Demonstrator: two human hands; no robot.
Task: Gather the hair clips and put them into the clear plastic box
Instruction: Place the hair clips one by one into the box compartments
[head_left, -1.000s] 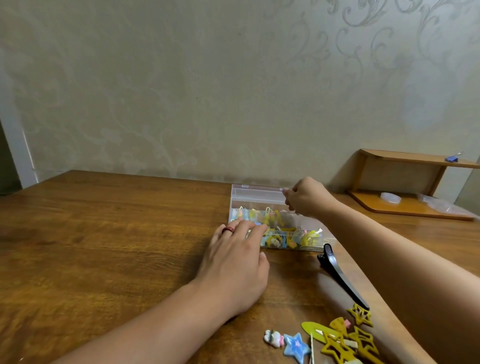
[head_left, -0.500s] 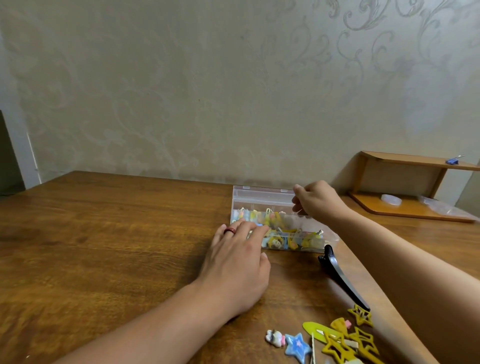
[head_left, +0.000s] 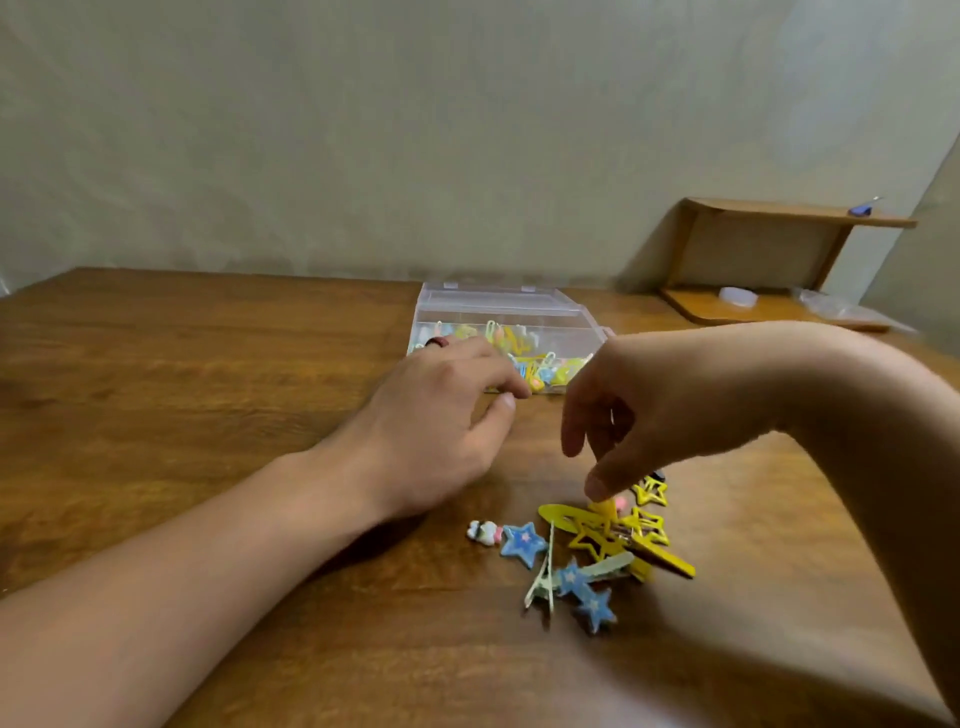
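Note:
The clear plastic box (head_left: 571, 325) stands at the table's middle back with its lid tipped open, and several coloured clips lie inside. My left hand (head_left: 436, 415) rests on the table at the box's front left corner, fingers loosely apart, holding nothing. Nearer to me lies a pile of hair clips: yellow stars (head_left: 597, 540), blue stars (head_left: 522, 543) and a small white figure clip (head_left: 483, 531). My right hand (head_left: 639, 405) hangs over the pile, fingers pointing down. Its thumb and fingertips touch a yellow clip (head_left: 603, 509). Motion blur hides whether they pinch it.
The wooden table (head_left: 208, 364) runs back to a pale wall. A small wooden shelf (head_left: 779, 218) stands at the back right with a white object (head_left: 737, 296) on its base. A dark clip tip (head_left: 658, 474) peeks out behind my right hand.
My right hand has left the box's lid and come back toward me, down onto the pile of clips. My left hand stays at the box, fingers more curled.

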